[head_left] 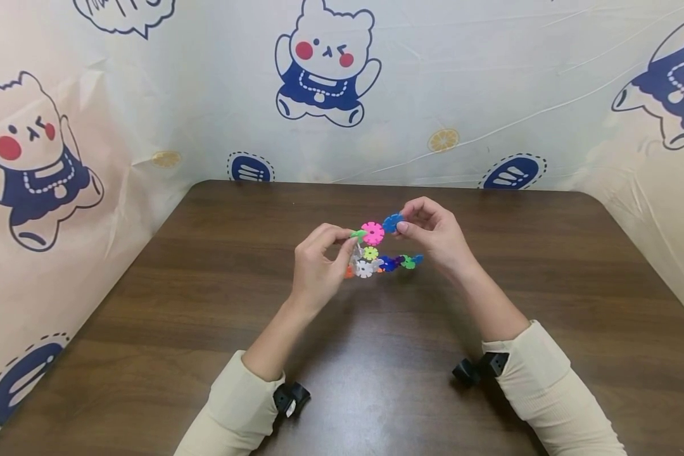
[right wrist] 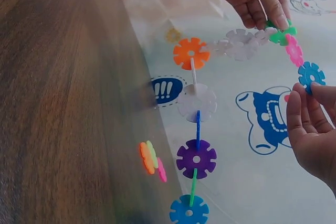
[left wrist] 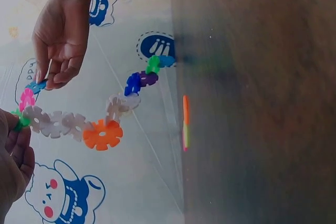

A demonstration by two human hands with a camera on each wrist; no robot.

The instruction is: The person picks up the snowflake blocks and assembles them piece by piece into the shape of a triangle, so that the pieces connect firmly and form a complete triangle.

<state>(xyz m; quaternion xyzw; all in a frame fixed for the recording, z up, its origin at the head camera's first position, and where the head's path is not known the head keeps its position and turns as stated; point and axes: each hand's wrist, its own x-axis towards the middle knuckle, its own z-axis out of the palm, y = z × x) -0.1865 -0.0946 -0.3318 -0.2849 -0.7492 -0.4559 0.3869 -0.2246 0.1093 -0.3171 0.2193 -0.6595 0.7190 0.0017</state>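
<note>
Chain [left wrist: 102, 136] is kinda dangling over the desk [head_left: 376, 380]. Left hand [head_left: 321, 266] is pinching a green bit [head_left: 360, 235], right hand [head_left: 440, 237] is pinching the blue end disc [head_left: 391, 222], fingers [head_left: 413, 231] clamped on both, pink disc [head_left: 373, 233] sitting between.

The person wears cream-coloured long sleeves, the left sleeve [head_left: 225, 415] and the right sleeve [head_left: 564, 399] alike, each ending in a broad, plain cuff; fine ribbing shows on the right one. A small, boxy black device [head_left: 289, 399] with a whitish spot sits at the left cuff, and a two-part black device [head_left: 494, 364] juts from the right cuff. Both hands are bare, with short nails where these show.
</note>
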